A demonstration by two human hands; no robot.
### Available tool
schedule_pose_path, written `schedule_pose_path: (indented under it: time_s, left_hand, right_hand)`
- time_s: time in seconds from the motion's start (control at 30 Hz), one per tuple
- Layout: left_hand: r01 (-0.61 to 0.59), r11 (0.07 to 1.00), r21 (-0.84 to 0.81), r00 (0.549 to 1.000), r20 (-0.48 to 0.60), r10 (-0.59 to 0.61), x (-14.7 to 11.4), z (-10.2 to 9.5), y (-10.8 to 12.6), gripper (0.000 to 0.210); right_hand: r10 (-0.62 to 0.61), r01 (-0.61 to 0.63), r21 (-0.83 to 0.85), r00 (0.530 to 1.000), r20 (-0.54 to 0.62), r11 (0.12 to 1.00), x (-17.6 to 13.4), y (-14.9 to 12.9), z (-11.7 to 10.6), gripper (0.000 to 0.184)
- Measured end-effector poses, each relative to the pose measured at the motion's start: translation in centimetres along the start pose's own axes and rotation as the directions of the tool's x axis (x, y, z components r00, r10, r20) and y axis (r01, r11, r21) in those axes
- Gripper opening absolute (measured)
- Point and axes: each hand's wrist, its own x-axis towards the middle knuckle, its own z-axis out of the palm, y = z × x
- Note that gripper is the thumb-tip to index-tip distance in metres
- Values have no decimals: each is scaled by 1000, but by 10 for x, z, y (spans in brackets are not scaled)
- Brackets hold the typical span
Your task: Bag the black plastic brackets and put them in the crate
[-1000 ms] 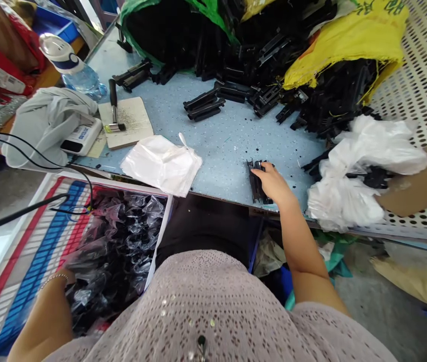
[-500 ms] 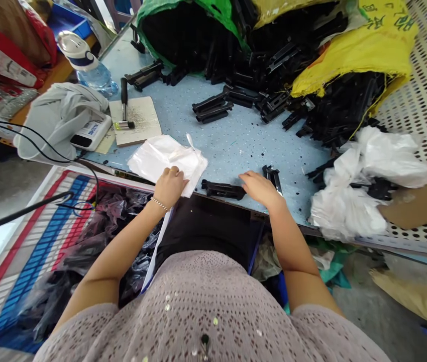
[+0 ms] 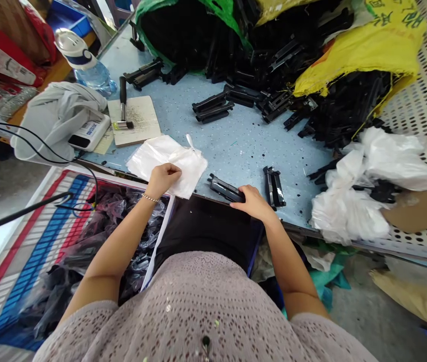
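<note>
My left hand (image 3: pixel 164 180) has its fingers pinched together at the upper sheet of a stack of thin white plastic bags (image 3: pixel 187 158) by the table's front edge. My right hand (image 3: pixel 251 202) grips the right end of a long black slotted part (image 3: pixel 223 187), thumb at the near side and fingers over the far side. That part lies slanted at the table edge, its left end turned slightly away from me. Just right of it, a pair of similar black parts (image 3: pixel 274 187) rests side by side on the table, apart from my hand.
Many black parts spill from a green sack (image 3: pixel 243 37) and a yellow sack (image 3: pixel 364 65). At left are a hammer (image 3: pixel 123 100) on a board (image 3: pixel 143 120), a scale (image 3: pixel 95 133) and a water bottle (image 3: pixel 93 70). Crumpled white bags (image 3: pixel 352 211) lie right. A striped bag (image 3: pixel 32 251) stands below.
My right hand has come down onto the black part and taken hold of its end; the part has turned and shifted slightly right. My left hand's fingers have drawn into a pinch, shifting slightly left.
</note>
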Motion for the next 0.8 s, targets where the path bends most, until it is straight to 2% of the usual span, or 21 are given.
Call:
schedule_pose_path:
  time_s: [0.1,0.2,0.27,0.4,0.43,0.5,0.57,0.6,0.67,0.73,0.77,0.8]
  left_hand:
    - [-142,986,84,989,-22,144,-4,6,1,10]
    - [-286,926,245,958,40,286,-7,11,3,22]
    - [-304,906,294,952,60,300,-8,9,3,30]
    - [-298,849,436,949,38,314,-12,-5,5,46]
    - [-308,819,484,943,39,331,-14,-9,6,50]
    - [-350,747,565,922,66,383,-22,-14,10,55]
    - [-433,672,601,882,126,455,-31,-15,13,59]
    - [-487,634,601,851,162,500,-35,-14,14,61]
    - [-594,561,577,774,220,594,-43,-11,15,64]
    - [-683,500,533,692,252,676,-51,-6,15,67]
    - [-720,476,504,654,265,708,-55,-2,16,68]
    - [-756,457,469,619,282,734,-60,2,17,69]
  right_hand:
    - [-9,-7,334,999,46,942,5,-13,9,54]
    - [-146,83,606,988,55,791,10,-40,22,45]
    - [-201,115,643,978,61,757,14,-59,27,37]
    - [-154,84,472,982,111,878,21,-80,23,24]
    - [-143,74,466,983,116,882,22,-82,22,24]
    - [-143,41,552,979,143,833,25,-84,21,23]
    - [-131,-47,700,971,199,712,30,-86,25,20]
    - [-116,-108,780,967,226,617,33,-88,29,20]
    - [-73,-218,915,964,257,339,40,-92,38,25]
    - [-41,-264,964,963,266,38,46,-96,48,31]
    - [-37,-267,962,963,265,-59,48,-98,52,32]
    - [-33,-260,960,966,258,-103,48,-101,55,33]
